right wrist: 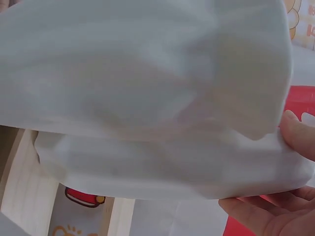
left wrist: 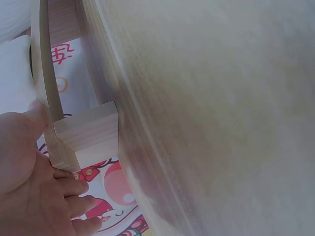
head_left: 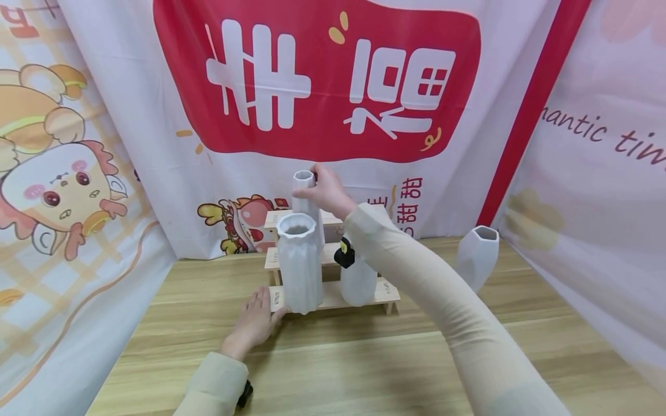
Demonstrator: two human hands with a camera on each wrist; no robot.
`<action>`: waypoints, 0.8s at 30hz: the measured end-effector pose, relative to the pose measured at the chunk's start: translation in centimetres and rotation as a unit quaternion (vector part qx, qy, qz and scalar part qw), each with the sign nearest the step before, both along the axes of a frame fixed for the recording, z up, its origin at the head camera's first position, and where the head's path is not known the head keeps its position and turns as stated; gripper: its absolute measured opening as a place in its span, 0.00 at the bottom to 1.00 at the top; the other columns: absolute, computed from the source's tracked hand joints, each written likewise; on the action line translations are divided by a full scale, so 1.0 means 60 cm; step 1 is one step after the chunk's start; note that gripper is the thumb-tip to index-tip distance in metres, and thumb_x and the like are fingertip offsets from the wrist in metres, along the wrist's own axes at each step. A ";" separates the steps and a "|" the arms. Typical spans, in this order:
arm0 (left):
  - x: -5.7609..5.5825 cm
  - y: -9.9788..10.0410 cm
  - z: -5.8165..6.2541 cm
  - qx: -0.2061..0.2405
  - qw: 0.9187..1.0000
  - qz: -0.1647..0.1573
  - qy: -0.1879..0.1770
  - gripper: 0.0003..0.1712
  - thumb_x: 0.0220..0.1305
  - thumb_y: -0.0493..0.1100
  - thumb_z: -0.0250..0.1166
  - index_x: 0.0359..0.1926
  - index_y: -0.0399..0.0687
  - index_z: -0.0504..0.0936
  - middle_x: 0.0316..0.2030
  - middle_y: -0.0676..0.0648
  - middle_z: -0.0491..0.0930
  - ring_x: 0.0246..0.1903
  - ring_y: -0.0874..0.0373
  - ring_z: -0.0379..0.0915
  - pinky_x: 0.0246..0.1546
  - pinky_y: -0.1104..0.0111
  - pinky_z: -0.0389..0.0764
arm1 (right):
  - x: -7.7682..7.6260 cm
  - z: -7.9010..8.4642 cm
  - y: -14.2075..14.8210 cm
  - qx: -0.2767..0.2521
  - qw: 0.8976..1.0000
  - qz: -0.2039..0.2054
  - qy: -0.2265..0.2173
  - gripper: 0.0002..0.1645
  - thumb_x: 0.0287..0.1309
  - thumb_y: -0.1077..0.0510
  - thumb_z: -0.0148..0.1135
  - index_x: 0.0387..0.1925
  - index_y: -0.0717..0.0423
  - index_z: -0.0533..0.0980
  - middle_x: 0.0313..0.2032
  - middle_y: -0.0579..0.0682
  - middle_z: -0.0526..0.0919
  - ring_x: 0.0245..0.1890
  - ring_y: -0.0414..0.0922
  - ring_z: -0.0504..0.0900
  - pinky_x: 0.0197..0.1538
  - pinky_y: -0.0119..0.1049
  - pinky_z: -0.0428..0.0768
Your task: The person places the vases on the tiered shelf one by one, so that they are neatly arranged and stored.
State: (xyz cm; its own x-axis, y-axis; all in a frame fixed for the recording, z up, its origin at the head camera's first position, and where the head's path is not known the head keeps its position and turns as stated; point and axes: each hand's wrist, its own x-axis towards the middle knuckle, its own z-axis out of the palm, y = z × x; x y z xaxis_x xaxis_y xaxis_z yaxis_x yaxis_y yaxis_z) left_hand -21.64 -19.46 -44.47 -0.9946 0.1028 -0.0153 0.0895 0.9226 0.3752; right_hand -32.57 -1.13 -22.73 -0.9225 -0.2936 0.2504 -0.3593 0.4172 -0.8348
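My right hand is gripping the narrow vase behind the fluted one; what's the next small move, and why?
I'd probably ease the narrow vase gently down until it feels firmly seated before loosening your right hand: the fluted vase hides most of its lower body in the head view, and the right wrist view doesn't settle whether it bears on the wooden stand.

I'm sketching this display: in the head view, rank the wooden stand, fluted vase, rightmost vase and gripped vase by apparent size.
1. Wooden stand
2. Fluted vase
Unsure: rightmost vase, gripped vase; both partly hidden.
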 end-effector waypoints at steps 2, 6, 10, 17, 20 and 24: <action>0.000 0.000 0.000 -0.003 1.000 -0.001 0.001 0.44 0.70 0.55 0.46 0.66 0.22 0.41 0.65 0.26 0.41 0.64 0.32 0.38 0.63 0.45 0.42 | 0.000 -0.001 -0.004 0.000 1.000 -0.001 0.001 0.26 0.50 0.54 0.68 0.48 0.52 0.66 0.46 0.48 0.74 0.42 0.44 0.74 0.47 0.42 0.77; -0.001 0.001 -0.001 -0.005 1.000 -0.003 0.003 0.44 0.70 0.55 0.46 0.66 0.22 0.41 0.65 0.26 0.42 0.65 0.32 0.38 0.63 0.45 0.43 | -0.002 -0.002 -0.009 0.001 1.000 -0.004 0.002 0.27 0.50 0.53 0.69 0.49 0.52 0.66 0.46 0.48 0.74 0.42 0.44 0.74 0.48 0.42 0.77; -0.002 0.001 -0.003 -0.006 1.000 -0.003 0.005 0.44 0.70 0.55 0.47 0.66 0.22 0.41 0.65 0.26 0.42 0.65 0.33 0.39 0.63 0.45 0.44 | -0.003 -0.003 -0.013 0.005 1.000 -0.005 0.002 0.27 0.50 0.53 0.68 0.48 0.52 0.66 0.46 0.48 0.74 0.42 0.44 0.74 0.48 0.42 0.77; -0.003 0.002 -0.004 -0.003 1.000 -0.002 0.006 0.44 0.70 0.55 0.47 0.66 0.22 0.42 0.65 0.25 0.42 0.64 0.32 0.39 0.63 0.45 0.43 | -0.005 -0.005 -0.020 0.005 1.000 0.000 0.001 0.27 0.50 0.53 0.68 0.48 0.51 0.65 0.46 0.49 0.74 0.42 0.44 0.74 0.48 0.41 0.77; -0.003 0.001 -0.004 -0.002 1.000 -0.002 0.006 0.44 0.70 0.55 0.47 0.66 0.21 0.41 0.65 0.25 0.42 0.64 0.32 0.39 0.63 0.45 0.43 | -0.006 -0.006 -0.021 0.005 1.000 0.002 -0.002 0.27 0.50 0.52 0.68 0.49 0.51 0.65 0.46 0.48 0.73 0.42 0.44 0.73 0.48 0.41 0.77; -0.002 0.000 -0.005 -0.002 1.000 -0.001 0.005 0.44 0.70 0.55 0.47 0.65 0.21 0.41 0.65 0.25 0.42 0.64 0.32 0.39 0.63 0.45 0.43 | -0.010 -0.008 -0.023 0.004 1.000 0.010 -0.008 0.29 0.50 0.51 0.68 0.51 0.50 0.65 0.47 0.48 0.73 0.43 0.44 0.73 0.48 0.42 0.77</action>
